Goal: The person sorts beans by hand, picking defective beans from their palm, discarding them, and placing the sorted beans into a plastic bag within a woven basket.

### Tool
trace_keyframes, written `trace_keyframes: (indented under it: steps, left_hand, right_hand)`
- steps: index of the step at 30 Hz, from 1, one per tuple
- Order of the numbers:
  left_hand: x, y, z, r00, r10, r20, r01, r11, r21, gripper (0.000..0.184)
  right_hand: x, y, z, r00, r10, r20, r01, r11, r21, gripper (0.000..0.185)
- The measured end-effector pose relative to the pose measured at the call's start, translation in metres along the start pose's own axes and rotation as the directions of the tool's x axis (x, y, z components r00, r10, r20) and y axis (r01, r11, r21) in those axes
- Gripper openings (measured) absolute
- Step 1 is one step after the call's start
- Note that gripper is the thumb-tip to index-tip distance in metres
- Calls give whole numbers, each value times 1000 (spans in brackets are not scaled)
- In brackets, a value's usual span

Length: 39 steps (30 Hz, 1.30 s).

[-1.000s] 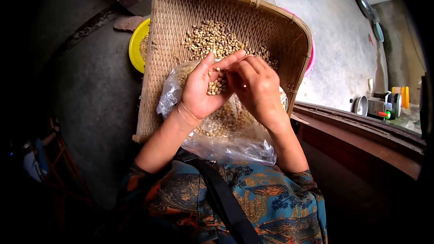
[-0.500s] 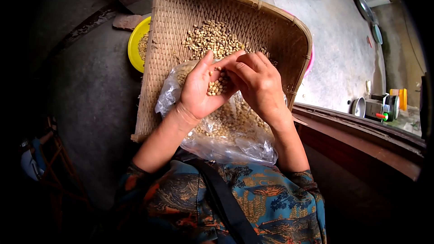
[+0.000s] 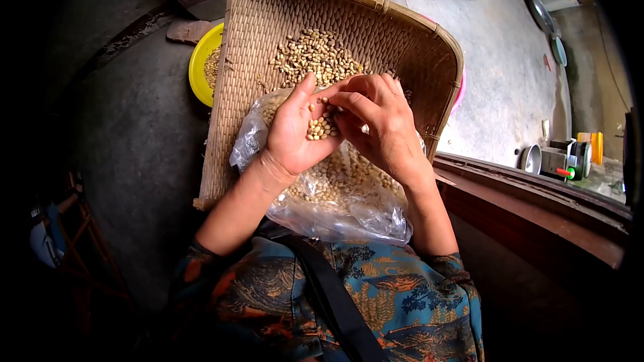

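A yellow basin [image 3: 197, 79] with beans inside stands at the left, partly hidden by a woven tray [image 3: 251, 27]. Over the tray, the person's left hand [image 3: 287, 135] lies palm up, fingers open and slightly cupped under a small heap of beans [image 3: 323, 127]. Beyond it a loose pile [image 3: 315, 55] rests on the weave; below both hands sits a clear plastic bag [image 3: 339, 218] of beans. The right hand [image 3: 386, 124] has its fingers curled at the left palm; whether they grip a bean cannot be told. A pink rim [image 3: 461, 94] shows behind the tray's right edge.
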State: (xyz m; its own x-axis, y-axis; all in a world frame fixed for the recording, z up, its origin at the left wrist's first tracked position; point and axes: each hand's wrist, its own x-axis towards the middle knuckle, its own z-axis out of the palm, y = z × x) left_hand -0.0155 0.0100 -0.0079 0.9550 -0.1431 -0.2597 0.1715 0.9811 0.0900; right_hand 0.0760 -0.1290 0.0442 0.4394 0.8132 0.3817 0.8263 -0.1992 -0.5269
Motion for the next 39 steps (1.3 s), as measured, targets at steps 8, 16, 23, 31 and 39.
trace_keyframes:
  steps: [8,16,23,31,39]
  left_hand:
    - [3,-3,12,997,43,61,-36,993,-110,68]
    - [5,-3,8,986,59,153,-46,995,-87,72]
    - [4,-2,12,992,69,101,-55,989,-136,72]
    - [3,-4,16,994,57,92,-49,995,-90,71]
    - [-3,-7,26,944,74,-321,-56,996,65,67]
  right_hand:
    - [-6,25,-4,997,12,-81,-11,1000,6,29]
    - [-19,28,-21,967,171,-189,-136,973,185,31]
    - [-41,36,-20,928,277,-251,-243,957,158,20]
    - [-32,18,-9,953,171,-251,-148,983,107,23]
    - [-8,13,16,981,-54,-184,46,998,-48,27]
